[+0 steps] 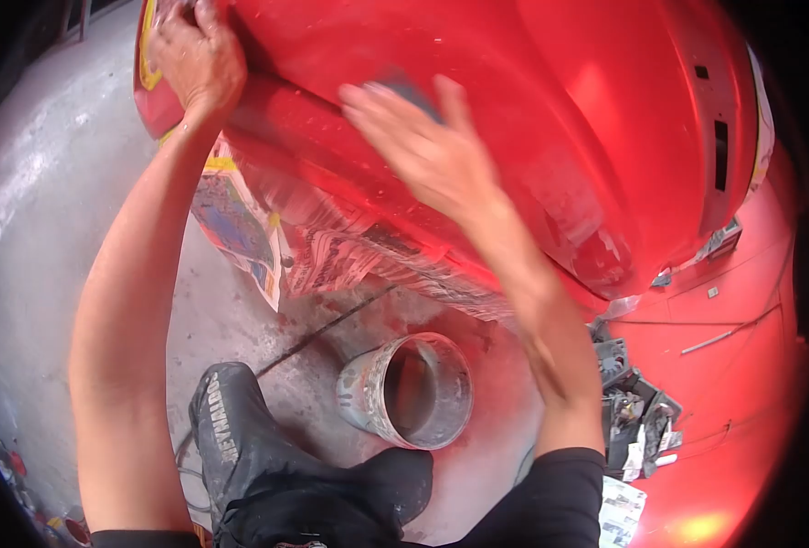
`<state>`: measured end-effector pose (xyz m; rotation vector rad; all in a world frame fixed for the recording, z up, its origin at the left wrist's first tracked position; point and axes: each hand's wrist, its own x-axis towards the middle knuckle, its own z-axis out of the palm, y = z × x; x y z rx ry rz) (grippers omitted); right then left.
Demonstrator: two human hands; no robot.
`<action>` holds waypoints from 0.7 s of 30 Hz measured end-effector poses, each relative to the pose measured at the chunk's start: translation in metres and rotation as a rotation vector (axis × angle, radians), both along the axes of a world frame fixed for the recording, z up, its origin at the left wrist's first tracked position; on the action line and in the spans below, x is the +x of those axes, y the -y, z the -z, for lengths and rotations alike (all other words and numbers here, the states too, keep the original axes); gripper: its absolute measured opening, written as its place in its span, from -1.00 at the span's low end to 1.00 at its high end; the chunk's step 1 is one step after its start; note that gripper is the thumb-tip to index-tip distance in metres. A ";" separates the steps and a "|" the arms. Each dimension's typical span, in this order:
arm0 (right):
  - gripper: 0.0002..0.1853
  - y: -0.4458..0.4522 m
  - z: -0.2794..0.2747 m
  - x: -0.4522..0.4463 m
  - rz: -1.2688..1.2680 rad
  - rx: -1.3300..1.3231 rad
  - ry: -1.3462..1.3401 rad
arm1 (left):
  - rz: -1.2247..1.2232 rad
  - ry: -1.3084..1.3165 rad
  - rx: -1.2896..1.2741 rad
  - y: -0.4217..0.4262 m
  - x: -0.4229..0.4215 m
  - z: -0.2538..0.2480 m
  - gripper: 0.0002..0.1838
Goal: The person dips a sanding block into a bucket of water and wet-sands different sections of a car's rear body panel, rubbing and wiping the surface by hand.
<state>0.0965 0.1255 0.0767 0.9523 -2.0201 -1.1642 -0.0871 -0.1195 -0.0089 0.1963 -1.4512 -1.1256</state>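
Observation:
My right hand (pixel 427 151) lies nearly flat on a red car body panel (pixel 331 46), fingers stretched and slightly blurred. A dark grey piece of sandpaper (pixel 415 97) shows between its fingers and thumb, pressed against the paint. At the upper left, my left hand (pixel 199 59) rests on the panel's edge, beside yellow masking tape (pixel 148 50). Its fingertips are partly cut off by the top of the view, and I see no tool in it. Newspaper masking (pixel 331 251) hangs along the panel's lower edge.
A bucket (pixel 363 393) with murky liquid stands on the grey concrete floor near my dark boots (pixel 231 425). A cable (pixel 322 329) runs across the floor behind it. Dark parts and clutter (pixel 637 420) lie at the right, near another paper sheet (pixel 621 511).

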 end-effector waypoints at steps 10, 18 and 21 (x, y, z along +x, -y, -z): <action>-0.29 -0.166 0.006 0.097 0.230 0.051 -0.141 | -0.019 -0.109 -0.065 0.006 0.003 -0.007 -0.43; -0.38 0.027 0.022 -0.012 -0.004 -0.221 0.009 | 0.158 0.064 0.025 0.008 0.009 -0.010 -0.37; -0.33 0.021 0.010 -0.005 0.037 -0.118 -0.030 | 0.075 0.105 0.003 0.003 0.015 -0.012 -0.37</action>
